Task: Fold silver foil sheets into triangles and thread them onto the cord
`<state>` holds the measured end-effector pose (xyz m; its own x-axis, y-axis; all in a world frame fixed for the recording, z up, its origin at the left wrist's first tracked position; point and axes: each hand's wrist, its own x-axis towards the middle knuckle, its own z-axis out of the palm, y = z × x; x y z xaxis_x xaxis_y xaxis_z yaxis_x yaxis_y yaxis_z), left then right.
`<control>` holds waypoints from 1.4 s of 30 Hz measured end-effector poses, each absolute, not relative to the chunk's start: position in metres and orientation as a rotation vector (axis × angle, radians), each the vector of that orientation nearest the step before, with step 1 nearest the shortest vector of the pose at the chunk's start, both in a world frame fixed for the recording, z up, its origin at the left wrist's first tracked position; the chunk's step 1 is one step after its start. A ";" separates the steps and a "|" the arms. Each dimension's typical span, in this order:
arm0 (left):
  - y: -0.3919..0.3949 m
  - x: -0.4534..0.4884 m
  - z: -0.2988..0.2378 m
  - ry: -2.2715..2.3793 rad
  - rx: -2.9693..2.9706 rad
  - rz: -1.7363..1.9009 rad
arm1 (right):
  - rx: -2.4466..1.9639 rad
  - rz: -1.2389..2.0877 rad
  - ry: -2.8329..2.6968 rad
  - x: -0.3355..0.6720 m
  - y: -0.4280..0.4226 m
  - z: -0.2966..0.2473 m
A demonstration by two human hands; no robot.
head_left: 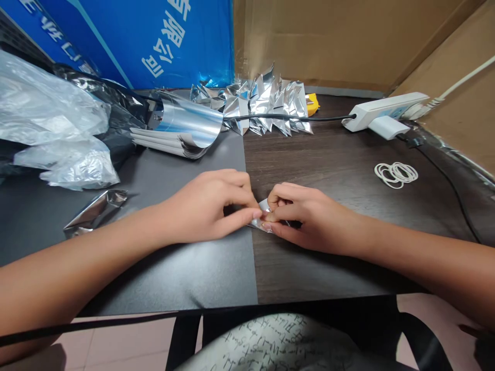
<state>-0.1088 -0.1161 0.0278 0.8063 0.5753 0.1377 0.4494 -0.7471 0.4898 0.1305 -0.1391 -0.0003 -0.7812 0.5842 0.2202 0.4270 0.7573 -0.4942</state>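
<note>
A small silver foil packet (pixel 261 225) lies on the table, mostly covered by my fingers. My left hand (pixel 222 206) is closed on its left side, thumb and fingertips pressed together. On its right side my right hand (pixel 305 214) pinches the foil with bent fingers. The fingertips of both hands almost meet over it. Left of my left forearm lies a folded foil packet (pixel 95 212). Beyond my hands, a curled stack of flat silver sheets or pouches (pixel 189 126) rests on a grey mat (pixel 216 278). Behind are several crumpled foil packets (pixel 265 100) in a row.
Clear plastic bags (pixel 58 118) bulge at the left. A black cable (pixel 278 117) runs to a white power strip (pixel 386 111) at the right. White rubber bands (pixel 396 175) lie nearby. A partly hidden yellow object (pixel 312 104), a blue panel (pixel 185 46) and cardboard (pixel 317 41) stand behind.
</note>
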 end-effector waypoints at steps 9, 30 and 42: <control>-0.113 -0.111 0.011 0.329 2.959 0.276 | -0.704 0.777 -2.627 0.135 -0.129 0.006; -0.122 -0.105 0.013 0.414 3.007 0.240 | -0.261 0.640 -2.912 0.153 -0.113 0.016; -0.120 -0.106 0.014 0.410 2.980 0.210 | -0.297 0.830 -2.845 0.154 -0.110 0.020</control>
<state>-0.1056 -0.1204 0.0143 0.9536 0.2763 0.1197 0.2587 -0.9552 0.1435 0.1538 -0.1101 0.0198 -0.9671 0.2343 0.0996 0.1440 0.8260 -0.5450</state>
